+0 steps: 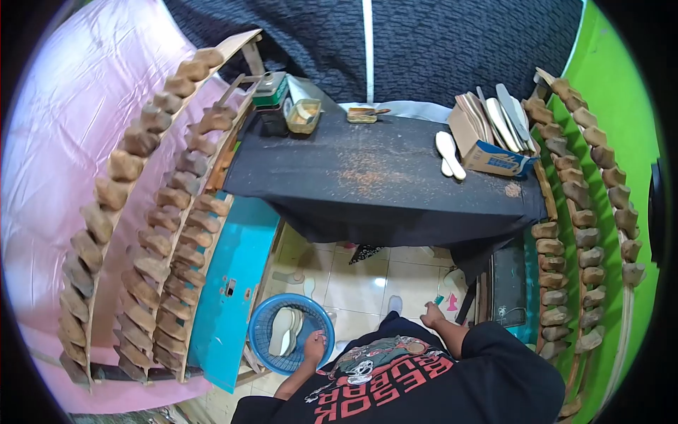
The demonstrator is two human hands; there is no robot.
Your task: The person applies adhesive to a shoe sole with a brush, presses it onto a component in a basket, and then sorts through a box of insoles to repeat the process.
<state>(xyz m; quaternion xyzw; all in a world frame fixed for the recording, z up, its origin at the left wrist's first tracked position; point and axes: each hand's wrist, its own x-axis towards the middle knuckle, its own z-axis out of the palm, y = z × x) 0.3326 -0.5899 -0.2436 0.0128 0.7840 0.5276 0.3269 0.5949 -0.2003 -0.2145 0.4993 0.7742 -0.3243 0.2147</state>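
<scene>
My left hand [316,348] is over the right side of a round blue plastic basket [258,311], its fingers curled in. What those fingers hold, if anything, is too small to make out. Several pale, sole-shaped pieces [284,332] lie stacked in the basket, beside my left hand. Out to the right, my right hand [431,316] hangs above the tiled floor with its fingers loosely apart. A small green piece [438,300] and a pink piece [452,302] are on the floor near it.
A table with a dark cloth [304,177] stands ahead, strewn with shavings. It bears white soles [449,152], a cardboard box [487,158] of sole-shaped sheets, a yellowish tray [304,116] and a brush [367,112]. Racks of wooden shoe lasts [152,265] flank both sides. A turquoise panel [236,283] stands left.
</scene>
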